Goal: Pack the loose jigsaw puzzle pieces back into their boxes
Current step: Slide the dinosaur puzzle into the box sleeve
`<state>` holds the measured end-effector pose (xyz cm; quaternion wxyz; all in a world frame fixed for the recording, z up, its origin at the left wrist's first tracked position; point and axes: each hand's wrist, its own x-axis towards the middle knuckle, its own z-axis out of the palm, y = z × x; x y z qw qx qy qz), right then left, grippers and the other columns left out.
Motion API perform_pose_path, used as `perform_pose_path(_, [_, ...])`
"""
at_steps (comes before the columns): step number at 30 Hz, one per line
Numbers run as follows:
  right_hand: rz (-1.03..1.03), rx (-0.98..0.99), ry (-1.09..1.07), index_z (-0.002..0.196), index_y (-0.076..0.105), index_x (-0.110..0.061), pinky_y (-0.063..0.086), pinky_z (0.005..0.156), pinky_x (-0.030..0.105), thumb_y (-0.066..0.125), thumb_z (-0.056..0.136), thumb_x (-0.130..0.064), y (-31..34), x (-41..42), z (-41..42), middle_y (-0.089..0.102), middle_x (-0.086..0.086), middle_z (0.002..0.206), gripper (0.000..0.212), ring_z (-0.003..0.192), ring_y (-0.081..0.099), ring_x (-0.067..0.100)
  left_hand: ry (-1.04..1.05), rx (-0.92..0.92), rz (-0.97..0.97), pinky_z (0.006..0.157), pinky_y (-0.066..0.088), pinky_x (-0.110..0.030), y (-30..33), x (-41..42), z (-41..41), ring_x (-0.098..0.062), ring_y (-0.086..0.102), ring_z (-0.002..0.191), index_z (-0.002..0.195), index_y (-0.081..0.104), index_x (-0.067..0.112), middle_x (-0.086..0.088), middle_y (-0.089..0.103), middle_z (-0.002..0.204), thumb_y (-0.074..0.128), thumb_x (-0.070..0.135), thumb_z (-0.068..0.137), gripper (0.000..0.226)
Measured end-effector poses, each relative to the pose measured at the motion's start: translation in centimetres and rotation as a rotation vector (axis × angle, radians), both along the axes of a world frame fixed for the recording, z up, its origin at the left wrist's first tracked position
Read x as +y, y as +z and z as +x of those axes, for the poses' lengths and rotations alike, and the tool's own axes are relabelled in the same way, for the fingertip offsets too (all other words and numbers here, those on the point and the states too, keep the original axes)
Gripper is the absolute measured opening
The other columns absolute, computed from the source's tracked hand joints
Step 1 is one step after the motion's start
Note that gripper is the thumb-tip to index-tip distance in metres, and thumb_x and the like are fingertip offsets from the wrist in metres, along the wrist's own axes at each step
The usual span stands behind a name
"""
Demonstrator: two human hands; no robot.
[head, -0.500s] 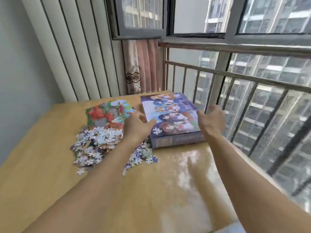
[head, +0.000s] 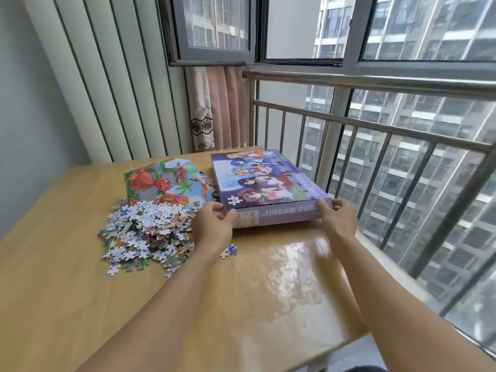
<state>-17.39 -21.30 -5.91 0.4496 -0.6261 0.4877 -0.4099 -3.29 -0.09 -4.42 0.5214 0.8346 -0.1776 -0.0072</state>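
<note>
A purple jigsaw box (head: 268, 181) with cartoon figures on its lid lies shut at the far right of the wooden table (head: 67, 264). My left hand (head: 212, 224) grips its near left corner, thumb on the lid's edge. My right hand (head: 336, 216) grips the near right corner the same way. A pile of loose puzzle pieces (head: 147, 232) lies to the left of the box. Behind the pile lies a dinosaur-printed box (head: 166, 183), partly covered by pieces.
A few stray pieces (head: 229, 251) lie by my left wrist. A metal railing (head: 375, 130) and windows run along the table's right side. A pink curtain (head: 214, 108) hangs at the back corner. A ribbed white wall stands behind the table.
Both hands have moved from the sides of the purple box back to its near corners and now grip the front edge of the lid.
</note>
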Motion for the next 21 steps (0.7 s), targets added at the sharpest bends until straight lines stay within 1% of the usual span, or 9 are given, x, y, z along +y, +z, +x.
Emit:
perform_pose_path(3, [0.052,-0.058,0.012,0.108,0.068,-0.012,0.053,0.081,0.037,0.075,0.082,-0.028,1.0,-0.4,0.1,0.067,0.004,0.098,0.032,0.089,0.063,0.021,-0.002,0.010,-0.004,0.067,0.046,-0.030,0.6,-0.2,0.4,-0.015,0.060,0.073,0.103,0.057,0.025,0.008,0.061,0.076,0.068,0.032,0.092,0.017])
perform_pose_path(6, [0.143,-0.115,-0.006,0.108,0.068,-0.013,0.059,0.086,0.044,0.076,0.075,-0.019,1.5,-0.7,0.4,0.067,0.006,0.103,0.034,0.093,0.066,0.023,0.023,0.062,0.030,0.063,0.047,-0.031,0.7,-0.4,0.7,-0.024,0.065,0.082,0.105,0.062,0.027,0.000,0.068,0.088,0.066,0.030,0.091,0.014])
perform_pose_path(9, [0.264,-0.200,0.047,0.113,0.066,-0.012,0.063,0.077,0.044,0.071,0.082,-0.012,2.2,-0.4,0.2,0.066,0.011,0.111,0.031,0.098,0.067,0.027,-0.014,0.154,-0.069,0.063,0.048,-0.030,1.1,-0.3,0.6,-0.019,0.063,0.082,0.097,0.066,0.028,0.001,0.068,0.098,0.065,0.029,0.093,0.005])
perform_pose_path(11, [0.340,-0.285,0.081,0.110,0.069,-0.007,0.062,0.067,0.035,0.067,0.088,-0.006,3.3,-0.3,-0.2,0.066,0.012,0.106,0.023,0.093,0.067,0.025,-0.120,0.276,-0.173,0.066,0.049,-0.030,2.0,0.0,0.4,-0.014,0.061,0.084,0.098,0.073,0.024,0.002,0.067,0.104,0.053,0.022,0.097,0.020])
perform_pose_path(12, [0.379,-0.347,0.094,0.106,0.069,-0.005,0.060,0.059,0.030,0.065,0.090,-0.004,4.0,-0.3,-0.5,0.065,0.012,0.101,0.017,0.087,0.067,0.024,-0.187,0.356,-0.258,0.068,0.051,-0.031,2.5,0.3,0.4,-0.015,0.062,0.084,0.098,0.075,0.022,-0.001,0.067,0.106,0.047,0.014,0.095,0.030])
perform_pose_path(14, [0.457,-0.472,0.131,0.098,0.066,-0.003,0.055,0.049,0.024,0.062,0.093,-0.003,5.8,-0.3,-0.7,0.062,0.013,0.092,0.007,0.075,0.066,0.021,-0.283,0.400,-0.376,0.066,0.050,-0.029,3.2,0.9,0.3,-0.017,0.064,0.080,0.100,0.077,0.020,-0.005,0.068,0.106,0.042,-0.001,0.081,0.045])
perform_pose_path(16, [0.507,-0.569,0.178,0.093,0.062,-0.002,0.057,0.053,0.024,0.060,0.094,-0.002,7.3,0.0,-0.7,0.062,0.014,0.088,0.003,0.067,0.067,0.020,-0.287,0.213,-0.311,0.059,0.046,-0.020,3.5,1.2,0.5,-0.012,0.059,0.075,0.111,0.071,0.024,-0.002,0.065,0.099,0.051,-0.003,0.078,0.047])
perform_pose_path(19, [0.522,-0.644,0.222,0.099,0.060,0.002,0.061,0.065,0.025,0.059,0.094,-0.001,8.5,0.1,-0.3,0.064,0.017,0.089,0.006,0.069,0.070,0.022,-0.129,-0.201,-0.082,0.065,0.043,-0.021,3.2,0.1,1.0,-0.011,0.052,0.091,0.112,0.063,0.029,0.006,0.055,0.104,0.083,0.026,0.073,0.043])
perform_pose_path(21, [0.531,-0.695,0.242,0.106,0.059,0.003,0.061,0.063,0.025,0.061,0.094,-0.001,8.4,0.2,-0.1,0.064,0.017,0.090,0.013,0.068,0.072,0.022,-0.018,-0.399,0.014,0.064,0.039,-0.025,3.0,-1.0,1.6,-0.017,0.049,0.094,0.105,0.063,0.025,0.002,0.046,0.101,0.085,0.039,0.072,0.042])
